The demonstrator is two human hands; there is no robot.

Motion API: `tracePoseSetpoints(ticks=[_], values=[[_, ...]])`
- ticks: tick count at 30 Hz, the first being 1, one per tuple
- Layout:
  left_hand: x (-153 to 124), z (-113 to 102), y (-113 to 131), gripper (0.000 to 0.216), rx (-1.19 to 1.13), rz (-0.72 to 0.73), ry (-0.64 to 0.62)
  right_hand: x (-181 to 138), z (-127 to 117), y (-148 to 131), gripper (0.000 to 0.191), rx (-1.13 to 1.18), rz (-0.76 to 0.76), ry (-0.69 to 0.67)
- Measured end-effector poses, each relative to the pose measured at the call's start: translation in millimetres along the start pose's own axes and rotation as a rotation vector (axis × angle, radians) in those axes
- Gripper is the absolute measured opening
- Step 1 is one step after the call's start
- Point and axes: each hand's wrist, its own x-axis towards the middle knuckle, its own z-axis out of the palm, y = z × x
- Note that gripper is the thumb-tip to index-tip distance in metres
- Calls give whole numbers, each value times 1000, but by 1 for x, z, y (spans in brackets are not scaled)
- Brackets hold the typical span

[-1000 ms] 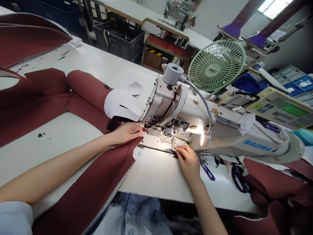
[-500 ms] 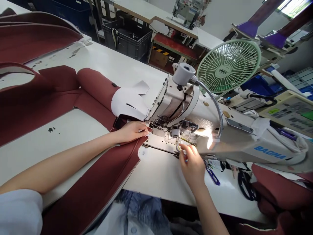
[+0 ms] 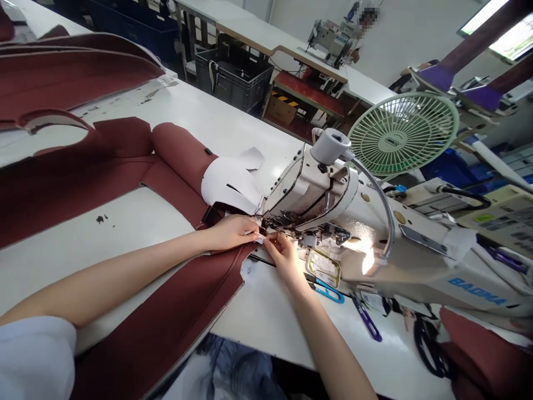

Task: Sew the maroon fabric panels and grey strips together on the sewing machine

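My left hand (image 3: 233,232) is closed at the edge of a maroon fabric piece (image 3: 195,289), close to the needle area of a sewing machine (image 3: 308,194). My right hand (image 3: 283,253) meets it there, thumb and finger pinched on a small white label (image 3: 260,239). The label lies between the fingertips of both hands, over the fabric edge. A white curved fabric part (image 3: 227,183) joins the maroon piece behind my left hand. Right of my right hand, a small tray (image 3: 323,269) holds several white labels.
Blue-handled thread snips (image 3: 330,291), a purple-handled tool (image 3: 367,319) and black-handled scissors (image 3: 428,350) lie on the white table (image 3: 258,311). A green fan (image 3: 403,133) stands behind the machine. More maroon pieces (image 3: 83,75) lie at the far left. Another person sits at the back.
My right hand has moved left from the tray to my left hand, with a white label now in its fingers. The tray and blue snips have come into view.
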Motion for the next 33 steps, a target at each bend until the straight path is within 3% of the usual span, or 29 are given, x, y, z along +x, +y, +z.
tracePoseSetpoints(ticks=[15, 19, 21, 23, 25, 28, 33], values=[[-2, 2, 2, 34, 41, 16, -6, -4, 0, 2, 37, -3, 22, 25], [-2, -2, 4, 24, 53, -55, 19, -4, -1, -4, 30, -201, 54, 46], [0, -4, 5, 32, 123, -106, 46, -1, -2, -9, 24, -322, 113, 46], [2, -5, 6, 23, 247, -112, 68, 4, -3, -14, 18, -399, 158, 56], [5, -3, 6, 16, 400, -55, 86, 10, -2, -18, 16, -457, 191, 81], [6, 5, 6, 27, 626, 87, 154, 15, 0, -22, 16, -543, 239, 120], [0, 17, 1, 18, 756, 238, 250, 12, 5, -26, 15, -618, 264, 123]])
